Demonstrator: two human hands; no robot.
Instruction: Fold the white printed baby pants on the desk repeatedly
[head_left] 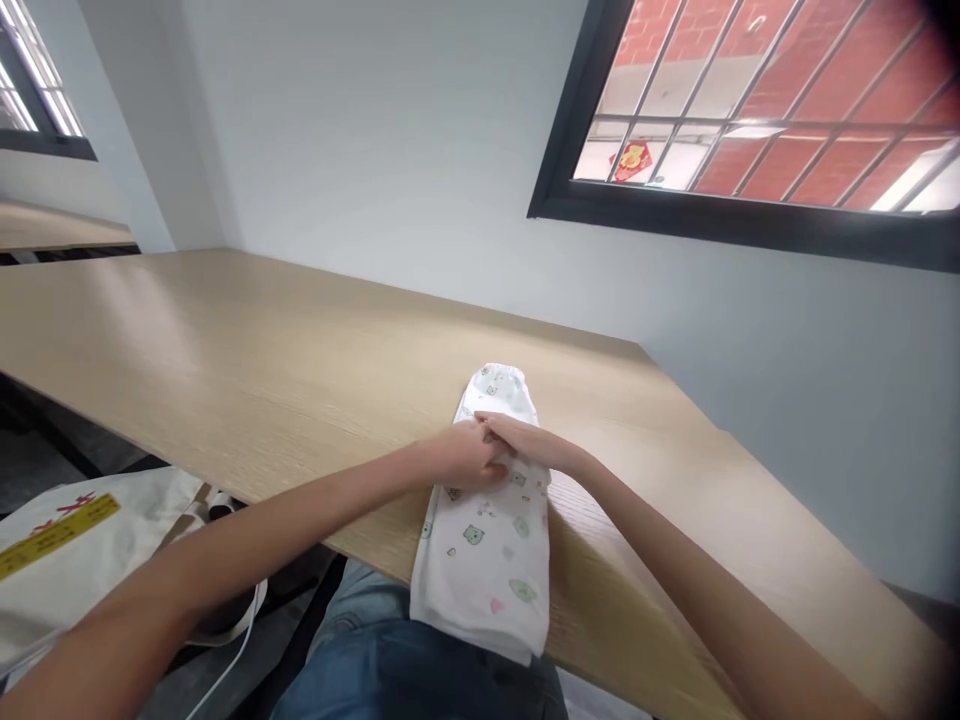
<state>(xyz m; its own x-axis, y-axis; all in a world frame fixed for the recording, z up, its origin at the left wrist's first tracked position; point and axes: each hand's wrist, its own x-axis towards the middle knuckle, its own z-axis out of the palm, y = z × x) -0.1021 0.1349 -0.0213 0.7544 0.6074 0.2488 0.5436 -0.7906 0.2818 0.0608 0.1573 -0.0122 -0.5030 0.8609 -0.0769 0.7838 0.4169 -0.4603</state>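
Note:
A white folded cloth garment (487, 570) printed with small green animal faces, leaves and a pink shape lies lengthwise on the wooden table (300, 340). Its far end is gathered, like an elastic cuff, and the near end hangs past the table edge above my lap. On its upper half rests my left hand (469, 458), fingers curled in against the fabric; whether they pinch a fold is hidden. My right hand (534, 442) lies flat on the garment from the right, fingers stretched out, its fingertips overlapping the left hand.
A cream tote bag (142, 510) with a yellow strip sits below the table at the left, beside a white cable (238, 655). Behind the table is a pale wall (390, 150) with a barred window (720, 110). Another tabletop (52, 225) stands at far left.

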